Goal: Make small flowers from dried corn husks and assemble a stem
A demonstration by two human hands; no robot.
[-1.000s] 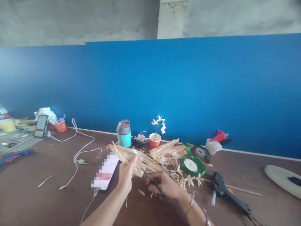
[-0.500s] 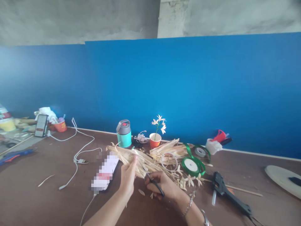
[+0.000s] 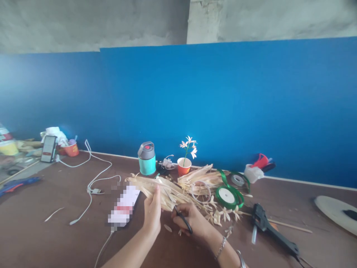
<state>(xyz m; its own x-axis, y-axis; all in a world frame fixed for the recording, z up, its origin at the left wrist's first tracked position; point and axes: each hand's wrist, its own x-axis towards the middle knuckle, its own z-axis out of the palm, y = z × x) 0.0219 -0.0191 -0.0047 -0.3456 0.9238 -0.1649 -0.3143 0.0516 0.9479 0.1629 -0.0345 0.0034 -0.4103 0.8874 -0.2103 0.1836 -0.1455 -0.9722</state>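
My left hand (image 3: 152, 209) is closed on a pale dried corn husk (image 3: 149, 185), thumb on top, near the middle of the table. In my right hand (image 3: 189, 220) is a pair of black-handled scissors (image 3: 184, 220), fingers wrapped round the handles. The blades point up and left over the husk; whether they are open or closed on it I cannot tell. More husks (image 3: 199, 179) lie just behind. Small pale husk flowers (image 3: 225, 213) lie right of my right hand. A cut petal-shaped piece (image 3: 167, 227) rests on the table between my wrists.
A phone (image 3: 124, 204) with a cable lies left of my left hand. Behind stand a teal flask (image 3: 147, 162) and a red cup (image 3: 184, 168) holding a flower stem. To the right are green ribbon (image 3: 229, 197), a clear tape roll (image 3: 200, 192) and a black glue gun (image 3: 275, 230).
My left hand has shifted very slightly left along the husk. The right hand with the scissors has stayed almost where it was.
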